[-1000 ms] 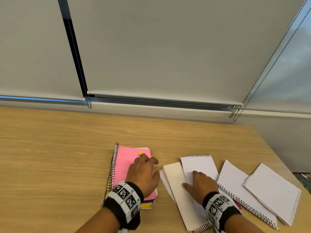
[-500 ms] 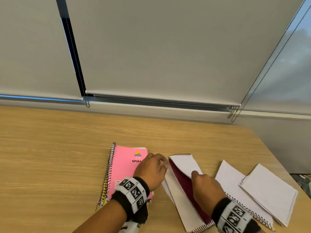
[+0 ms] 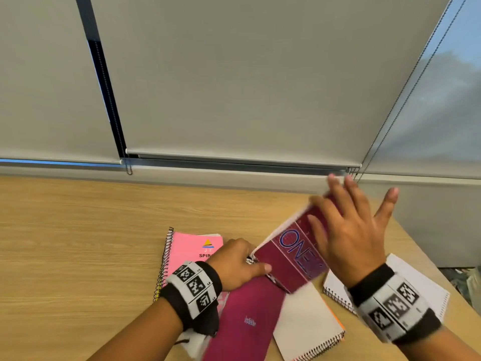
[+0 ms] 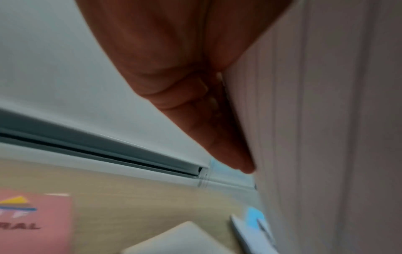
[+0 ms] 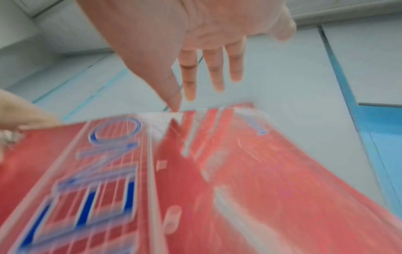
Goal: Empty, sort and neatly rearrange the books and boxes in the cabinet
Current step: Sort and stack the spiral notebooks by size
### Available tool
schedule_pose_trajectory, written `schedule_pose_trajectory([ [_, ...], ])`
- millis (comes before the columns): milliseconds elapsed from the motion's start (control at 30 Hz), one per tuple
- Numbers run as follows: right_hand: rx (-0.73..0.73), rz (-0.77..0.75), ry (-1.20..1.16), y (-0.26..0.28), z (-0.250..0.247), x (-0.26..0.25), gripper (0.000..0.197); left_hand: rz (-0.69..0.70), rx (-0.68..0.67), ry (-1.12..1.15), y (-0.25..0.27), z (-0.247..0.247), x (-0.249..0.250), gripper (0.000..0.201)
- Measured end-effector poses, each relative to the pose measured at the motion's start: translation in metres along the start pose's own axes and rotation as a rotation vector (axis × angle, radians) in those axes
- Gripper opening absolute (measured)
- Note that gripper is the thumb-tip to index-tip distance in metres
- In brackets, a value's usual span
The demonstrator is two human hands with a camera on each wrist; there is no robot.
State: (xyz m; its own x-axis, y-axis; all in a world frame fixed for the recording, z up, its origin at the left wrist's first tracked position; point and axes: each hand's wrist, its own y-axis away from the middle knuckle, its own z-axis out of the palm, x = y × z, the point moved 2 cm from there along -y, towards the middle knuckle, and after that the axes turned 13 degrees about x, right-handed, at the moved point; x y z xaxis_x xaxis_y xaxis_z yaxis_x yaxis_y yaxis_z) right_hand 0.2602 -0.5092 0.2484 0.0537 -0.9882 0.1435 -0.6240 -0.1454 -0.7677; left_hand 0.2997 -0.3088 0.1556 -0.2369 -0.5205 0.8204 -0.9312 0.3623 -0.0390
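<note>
A maroon spiral notebook printed "ONE" is tilted up off the wooden table. My left hand pinches it at its spiral edge, thumb on the cover. In the left wrist view, the fingers lie along its white lined page. My right hand is over the notebook's far end, fingers straight and spread. The right wrist view is blurred and shows the right hand above the cover. Another maroon cover lies flat underneath.
A pink spiral notebook lies on a small stack to the left. White spiral notebooks lie at the near middle and right. The table's right edge is close by. Grey roller blinds hang behind the table.
The white-backed notebook has been lifted and turned, so its maroon "ONE" cover now shows. My left hand left the pink notebook for the spiral edge. My right hand rose and spread.
</note>
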Motion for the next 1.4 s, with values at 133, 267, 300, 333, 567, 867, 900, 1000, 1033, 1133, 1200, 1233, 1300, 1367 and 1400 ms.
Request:
schedule_pose_trajectory([
  [133, -0.314, 0.052, -0.355, 0.009, 0.012, -0.009, 0.088, -0.004, 0.011, 0.391, 0.012, -0.015, 0.022, 0.025],
  [267, -0.560, -0.024, -0.777, 0.034, 0.005, -0.023, 0.066, -0.024, 0.181, 0.530, 0.014, -0.042, 0.029, 0.056],
  [300, -0.525, -0.019, -0.795, 0.035, 0.004, -0.023, 0.054, -0.034, 0.208, 0.532, 0.016, -0.047, 0.031, 0.055],
  [333, -0.471, 0.008, -0.805, 0.033, 0.001, -0.023, 0.037, -0.068, 0.211, 0.563, 0.018, -0.050, 0.030, 0.047],
  [567, -0.171, 0.206, -0.773, 0.004, -0.026, -0.030, 0.010, 0.105, 0.569, 0.036, 0.033, -0.081, 0.035, 0.038],
  [867, 0.028, 0.359, -0.765, -0.026, -0.043, -0.047, 0.024, 0.350, 0.243, -0.439, 0.095, -0.035, 0.050, 0.098],
  [900, 0.057, 0.369, -0.782, -0.029, -0.044, -0.050, 0.024, 0.334, 0.222, -0.430, 0.096, -0.030, 0.048, 0.103],
  [1000, -0.020, 0.432, -1.077, -0.033, -0.039, -0.073, 0.026, 0.213, 0.231, -0.238, 0.100, -0.029, 0.051, 0.121],
  [1033, -0.074, 0.451, -1.185, -0.033, -0.038, -0.086, 0.026, 0.188, 0.291, -0.175, 0.101, -0.032, 0.050, 0.123],
  [1133, -0.163, 0.477, -1.434, -0.037, -0.036, -0.119, 0.024, 0.198, 0.505, -0.040, 0.102, -0.050, 0.033, 0.097],
  [1200, -0.265, 0.472, -1.546, -0.040, -0.034, -0.138, 0.025, 0.171, 0.589, 0.038, 0.104, -0.069, 0.017, 0.082],
  [1233, -0.340, 0.471, -1.594, -0.041, -0.033, -0.149, 0.026, 0.167, 0.644, 0.059, 0.105, -0.080, 0.007, 0.069],
  [1300, -0.475, 0.486, -1.650, -0.042, -0.029, -0.171, 0.030, 0.152, 0.787, 0.066, 0.108, -0.100, -0.013, 0.036],
  [1367, -0.506, 0.496, -1.615, -0.043, -0.021, -0.186, 0.030, 0.065, 0.886, 0.168, 0.111, -0.121, -0.037, 0.027],
  [1400, -0.505, 0.504, -1.578, -0.043, -0.015, -0.189, 0.029, -0.002, 0.918, 0.261, 0.113, -0.131, -0.047, 0.027],
])
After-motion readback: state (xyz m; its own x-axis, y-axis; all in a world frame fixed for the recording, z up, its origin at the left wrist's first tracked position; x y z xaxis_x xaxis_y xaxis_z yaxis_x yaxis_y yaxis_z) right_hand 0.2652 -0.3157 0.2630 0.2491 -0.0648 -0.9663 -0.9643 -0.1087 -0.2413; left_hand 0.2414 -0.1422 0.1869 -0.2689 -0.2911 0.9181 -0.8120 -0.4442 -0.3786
